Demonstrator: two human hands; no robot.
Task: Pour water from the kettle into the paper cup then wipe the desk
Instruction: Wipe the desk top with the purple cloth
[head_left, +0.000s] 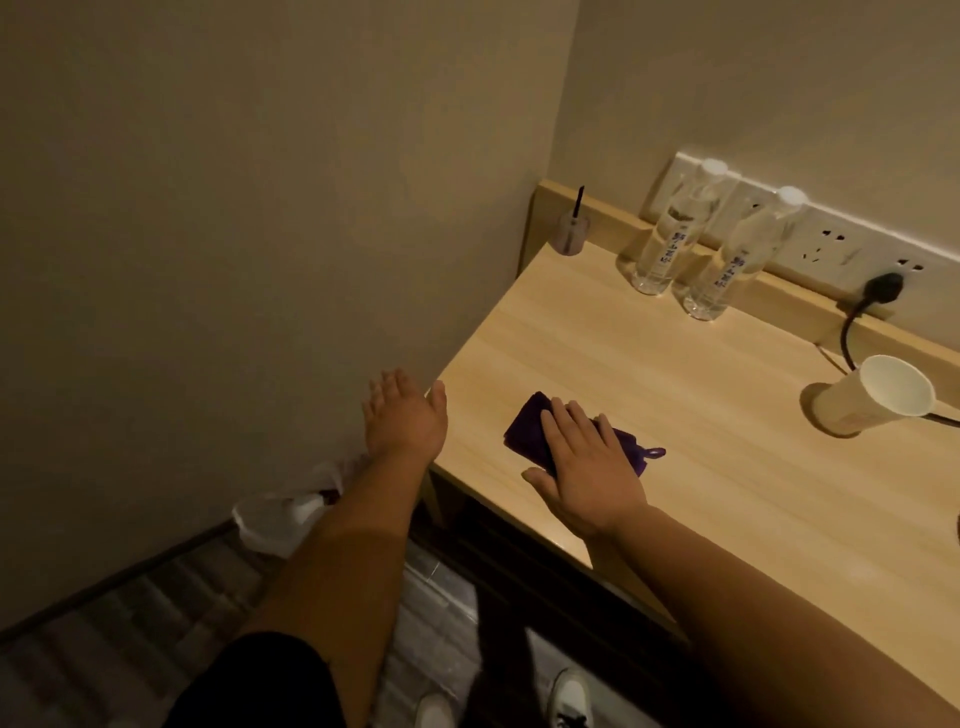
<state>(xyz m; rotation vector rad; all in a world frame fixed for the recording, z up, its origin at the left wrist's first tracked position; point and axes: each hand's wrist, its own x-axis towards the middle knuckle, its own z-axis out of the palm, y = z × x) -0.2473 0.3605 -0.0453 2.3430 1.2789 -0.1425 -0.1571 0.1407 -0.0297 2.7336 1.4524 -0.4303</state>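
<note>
A folded purple cloth (524, 431) lies on the light wooden desk (675, 395) near its left front corner. My right hand (587, 467) presses flat on the cloth, fingers spread, palm down. My left hand (405, 415) hovers open just off the desk's left edge, holding nothing. A white paper cup (878, 395) stands at the right of the desk; its inside is too dim to tell if it holds water. The kettle is out of view.
Two clear water bottles (670, 239) (737, 265) stand at the back by a socket strip (831, 244) with a black plug (883, 286) and cord. A small holder with a dark stick (571, 228) sits in the back left corner. A white-bagged bin (280, 519) stands on the floor.
</note>
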